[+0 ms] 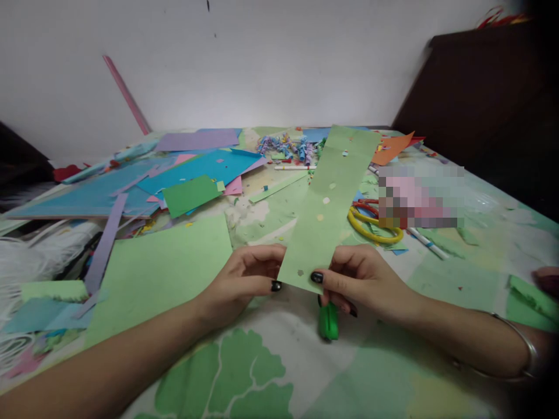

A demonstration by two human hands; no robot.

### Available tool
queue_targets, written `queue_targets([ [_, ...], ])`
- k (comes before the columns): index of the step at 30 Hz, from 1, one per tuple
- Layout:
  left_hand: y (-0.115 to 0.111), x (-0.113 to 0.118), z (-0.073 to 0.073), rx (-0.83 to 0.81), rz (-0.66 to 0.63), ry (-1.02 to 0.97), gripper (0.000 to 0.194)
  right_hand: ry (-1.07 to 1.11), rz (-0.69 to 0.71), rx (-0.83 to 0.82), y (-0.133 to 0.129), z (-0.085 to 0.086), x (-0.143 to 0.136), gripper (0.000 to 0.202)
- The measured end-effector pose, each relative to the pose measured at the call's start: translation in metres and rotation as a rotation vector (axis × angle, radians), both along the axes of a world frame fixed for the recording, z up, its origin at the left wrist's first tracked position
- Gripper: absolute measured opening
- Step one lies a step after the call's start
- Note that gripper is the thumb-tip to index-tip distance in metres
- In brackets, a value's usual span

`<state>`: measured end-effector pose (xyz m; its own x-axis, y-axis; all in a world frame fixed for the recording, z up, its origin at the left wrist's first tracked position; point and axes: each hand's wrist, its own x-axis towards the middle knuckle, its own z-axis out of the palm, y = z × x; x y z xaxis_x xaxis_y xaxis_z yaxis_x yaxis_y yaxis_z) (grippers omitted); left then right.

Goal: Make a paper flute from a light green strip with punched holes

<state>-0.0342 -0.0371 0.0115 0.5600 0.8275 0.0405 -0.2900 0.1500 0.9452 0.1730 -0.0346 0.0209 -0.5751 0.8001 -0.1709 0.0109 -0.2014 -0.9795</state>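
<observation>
The right hand [364,279] pinches a punched green strip [327,203]. The left hand [244,282] curls at its edge, perhaps touching.

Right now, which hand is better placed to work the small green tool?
Your right hand, I'd judge: its fingertips are at the green tool; your left hand is farther away, beside the paper strip.

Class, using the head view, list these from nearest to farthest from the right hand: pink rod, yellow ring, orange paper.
1. Yellow ring: just beyond the right hand.
2. Orange paper: farther back, on the right.
3. Pink rod: far left, against the wall.
</observation>
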Motion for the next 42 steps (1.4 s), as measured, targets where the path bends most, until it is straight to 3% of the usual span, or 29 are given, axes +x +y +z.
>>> queue_targets([
  [7,-0.0003,-0.002,-0.0031,0.004,0.015,0.199,0.02,-0.082,-0.008,0.038,-0.0012,0.001,0.001,0.03],
  [16,-0.0003,0.0012,-0.0019,0.053,0.064,0.262,0.014,-0.084,-0.013,0.075,-0.0001,0.0002,0.0013,0.03],
  [21,-0.0014,0.0048,0.0016,0.074,0.036,0.242,0.009,-0.088,0.001,0.092,-0.0011,0.0005,0.002,0.031],
  [25,-0.0032,0.0054,0.0029,0.113,-0.011,0.219,0.017,-0.092,0.021,0.103,-0.0016,0.0001,0.002,0.031],
  [42,-0.0043,0.0079,0.0052,0.079,-0.041,0.174,0.019,-0.16,0.016,0.202,0.0003,0.0006,0.0041,0.032],
])
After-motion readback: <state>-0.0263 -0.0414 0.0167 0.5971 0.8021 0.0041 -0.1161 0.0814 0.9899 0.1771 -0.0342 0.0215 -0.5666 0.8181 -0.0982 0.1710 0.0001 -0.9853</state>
